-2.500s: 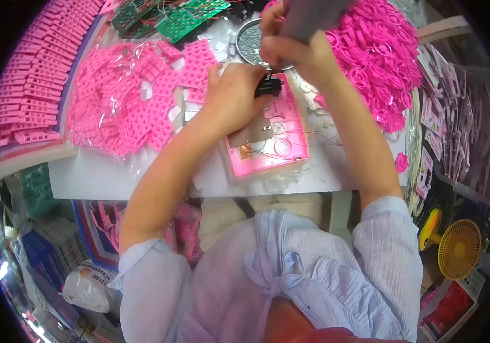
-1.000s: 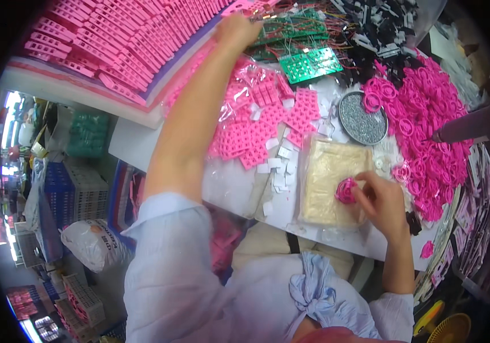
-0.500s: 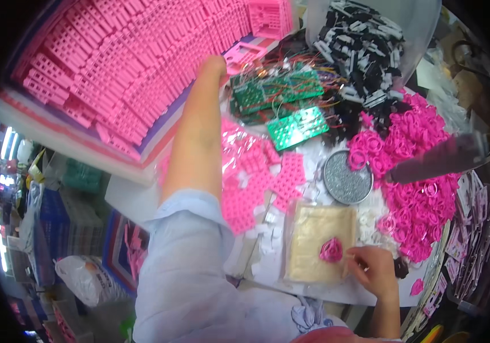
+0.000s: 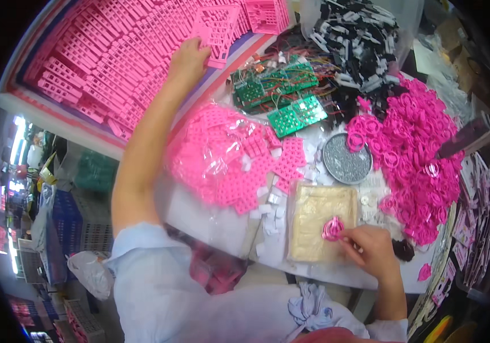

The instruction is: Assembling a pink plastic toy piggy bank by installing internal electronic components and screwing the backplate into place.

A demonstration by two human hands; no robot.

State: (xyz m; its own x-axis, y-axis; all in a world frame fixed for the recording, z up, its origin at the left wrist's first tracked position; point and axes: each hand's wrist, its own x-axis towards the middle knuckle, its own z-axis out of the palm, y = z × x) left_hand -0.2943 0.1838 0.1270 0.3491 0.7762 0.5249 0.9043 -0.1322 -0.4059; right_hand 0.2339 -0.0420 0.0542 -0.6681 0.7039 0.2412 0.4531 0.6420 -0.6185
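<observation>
Behind left hand (image 4: 188,64), pink panel (image 4: 220,31) partly hidden.

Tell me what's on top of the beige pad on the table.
A magenta ring-shaped piece lies on the beige pad, at the right hand. The patch beneath the piece is covered, and what lies under the pad can't be seen.

You can read no lettering, numbers or signs anywhere on the white table (image 4: 199,223), nor on the white bag (image 4: 90,275) at near left.
</observation>
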